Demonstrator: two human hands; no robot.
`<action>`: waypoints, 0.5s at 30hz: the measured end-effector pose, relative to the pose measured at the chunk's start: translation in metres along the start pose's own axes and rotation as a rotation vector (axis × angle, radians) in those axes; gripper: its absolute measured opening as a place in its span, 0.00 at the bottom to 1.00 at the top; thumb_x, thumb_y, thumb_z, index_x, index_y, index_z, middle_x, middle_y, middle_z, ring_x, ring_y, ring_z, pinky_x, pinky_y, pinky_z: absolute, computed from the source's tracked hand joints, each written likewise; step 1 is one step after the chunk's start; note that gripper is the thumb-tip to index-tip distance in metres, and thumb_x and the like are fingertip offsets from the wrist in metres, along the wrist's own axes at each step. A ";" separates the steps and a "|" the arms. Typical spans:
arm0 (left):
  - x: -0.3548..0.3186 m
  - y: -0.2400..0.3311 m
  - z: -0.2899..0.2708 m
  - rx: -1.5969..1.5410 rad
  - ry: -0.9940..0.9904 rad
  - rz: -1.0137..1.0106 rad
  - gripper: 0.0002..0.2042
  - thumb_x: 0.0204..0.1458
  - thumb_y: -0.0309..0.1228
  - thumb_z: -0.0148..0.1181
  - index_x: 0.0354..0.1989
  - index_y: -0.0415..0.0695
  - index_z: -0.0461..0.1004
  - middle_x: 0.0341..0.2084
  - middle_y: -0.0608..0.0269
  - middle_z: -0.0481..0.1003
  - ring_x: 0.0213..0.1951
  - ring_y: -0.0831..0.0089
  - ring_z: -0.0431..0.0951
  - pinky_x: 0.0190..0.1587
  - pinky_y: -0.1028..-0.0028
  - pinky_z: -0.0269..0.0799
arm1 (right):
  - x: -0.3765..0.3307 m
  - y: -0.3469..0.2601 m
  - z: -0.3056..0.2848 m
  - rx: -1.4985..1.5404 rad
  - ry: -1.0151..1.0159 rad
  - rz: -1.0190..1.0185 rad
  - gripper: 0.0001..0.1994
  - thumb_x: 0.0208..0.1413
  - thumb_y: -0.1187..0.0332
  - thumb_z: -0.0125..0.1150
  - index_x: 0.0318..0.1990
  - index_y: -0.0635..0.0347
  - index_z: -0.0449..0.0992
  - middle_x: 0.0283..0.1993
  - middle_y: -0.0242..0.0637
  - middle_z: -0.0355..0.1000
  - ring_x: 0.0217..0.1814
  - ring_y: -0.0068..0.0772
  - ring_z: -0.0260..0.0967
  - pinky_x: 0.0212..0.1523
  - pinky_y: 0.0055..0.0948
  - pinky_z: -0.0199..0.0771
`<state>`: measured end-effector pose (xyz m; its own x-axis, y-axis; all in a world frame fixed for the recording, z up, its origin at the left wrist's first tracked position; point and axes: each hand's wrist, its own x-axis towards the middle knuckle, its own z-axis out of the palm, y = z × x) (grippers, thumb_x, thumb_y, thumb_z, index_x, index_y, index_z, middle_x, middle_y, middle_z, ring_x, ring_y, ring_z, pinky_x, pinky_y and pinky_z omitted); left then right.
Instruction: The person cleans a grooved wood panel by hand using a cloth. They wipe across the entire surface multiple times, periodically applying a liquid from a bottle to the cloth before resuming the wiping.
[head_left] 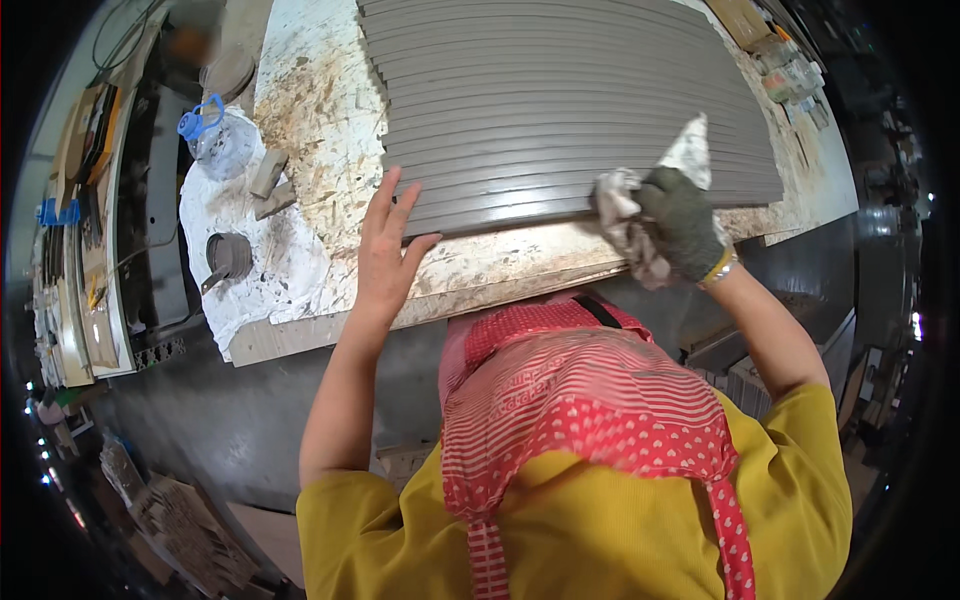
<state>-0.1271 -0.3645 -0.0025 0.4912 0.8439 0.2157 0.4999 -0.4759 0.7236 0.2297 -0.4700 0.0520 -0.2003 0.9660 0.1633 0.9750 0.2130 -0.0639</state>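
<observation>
Two hands meet the grey panel stack (570,110): bare left hand (388,245) flat, gloved right hand's (685,220) grip clutching a rag (625,215).

A few small boxy packages (795,72), pale with green and orange patches, are lying at the workbench's far right corner. A clear plastic jug with a blue cap (218,135) is sitting at the left.

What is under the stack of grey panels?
The grey panels lie fanned on a stained, paint-flecked worktable; its bare top shows along the near edge. What lies beneath the stack's middle is covered, so it cannot be seen.
</observation>
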 end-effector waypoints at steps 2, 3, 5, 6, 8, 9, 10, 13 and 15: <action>-0.001 0.002 0.001 0.006 -0.001 -0.012 0.30 0.44 0.21 0.63 0.59 0.43 0.65 0.66 0.58 0.54 0.67 0.57 0.54 0.66 0.65 0.54 | 0.031 -0.046 0.002 -0.004 -0.036 -0.142 0.14 0.36 0.67 0.67 0.34 0.55 0.76 0.35 0.34 0.69 0.36 0.32 0.69 0.34 0.32 0.72; -0.001 0.002 0.000 0.009 -0.004 -0.024 0.29 0.44 0.22 0.63 0.59 0.43 0.65 0.66 0.58 0.54 0.67 0.57 0.54 0.66 0.66 0.54 | 0.046 -0.069 0.013 0.118 0.012 -0.201 0.14 0.38 0.66 0.65 0.36 0.56 0.75 0.35 0.35 0.69 0.37 0.34 0.69 0.36 0.33 0.70; 0.000 -0.001 0.001 0.010 -0.039 -0.049 0.29 0.45 0.22 0.62 0.60 0.43 0.64 0.67 0.58 0.53 0.66 0.57 0.54 0.66 0.66 0.54 | 0.079 -0.118 0.024 0.290 0.100 -0.319 0.14 0.41 0.63 0.61 0.37 0.56 0.73 0.35 0.36 0.68 0.38 0.37 0.68 0.38 0.32 0.68; 0.002 -0.003 -0.002 0.018 -0.065 -0.076 0.29 0.45 0.22 0.61 0.60 0.43 0.63 0.67 0.58 0.53 0.66 0.57 0.54 0.65 0.66 0.55 | 0.092 -0.139 0.031 0.333 0.215 -0.337 0.08 0.47 0.65 0.56 0.34 0.57 0.74 0.33 0.39 0.69 0.34 0.40 0.69 0.36 0.36 0.69; 0.004 -0.002 -0.005 0.050 -0.073 -0.026 0.29 0.46 0.22 0.61 0.60 0.43 0.63 0.67 0.58 0.53 0.66 0.57 0.55 0.65 0.66 0.55 | 0.095 -0.136 0.016 0.243 -0.031 -0.314 0.12 0.50 0.64 0.54 0.41 0.56 0.73 0.34 0.41 0.70 0.34 0.40 0.70 0.34 0.36 0.69; -0.001 -0.002 -0.009 0.081 -0.084 0.014 0.29 0.46 0.22 0.61 0.61 0.43 0.62 0.67 0.58 0.53 0.66 0.57 0.55 0.65 0.65 0.56 | 0.089 -0.126 0.008 0.199 -0.017 -0.342 0.12 0.50 0.64 0.55 0.42 0.55 0.74 0.34 0.40 0.71 0.34 0.38 0.70 0.33 0.34 0.70; -0.006 -0.003 -0.012 0.088 -0.073 -0.008 0.29 0.46 0.22 0.61 0.61 0.43 0.62 0.67 0.58 0.53 0.66 0.57 0.55 0.65 0.65 0.56 | 0.080 -0.109 0.003 0.155 -0.003 -0.377 0.13 0.50 0.63 0.57 0.43 0.54 0.74 0.34 0.39 0.71 0.34 0.35 0.70 0.32 0.32 0.70; -0.002 -0.002 -0.008 0.083 -0.080 0.015 0.30 0.46 0.23 0.62 0.61 0.43 0.62 0.67 0.58 0.53 0.65 0.56 0.56 0.65 0.65 0.56 | 0.053 -0.069 0.008 0.125 0.019 -0.302 0.14 0.47 0.63 0.60 0.42 0.54 0.75 0.31 0.36 0.70 0.32 0.31 0.69 0.31 0.29 0.70; 0.002 0.004 -0.010 0.084 -0.071 0.020 0.29 0.47 0.23 0.61 0.61 0.43 0.62 0.67 0.58 0.53 0.65 0.56 0.56 0.64 0.64 0.57 | 0.039 -0.060 0.011 0.104 0.045 -0.199 0.14 0.45 0.63 0.62 0.41 0.54 0.76 0.29 0.33 0.69 0.30 0.27 0.68 0.30 0.26 0.70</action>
<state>-0.1313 -0.3622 0.0069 0.5495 0.8159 0.1799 0.5460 -0.5137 0.6618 0.1622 -0.4429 0.0510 -0.3810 0.8964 0.2266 0.9010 0.4149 -0.1267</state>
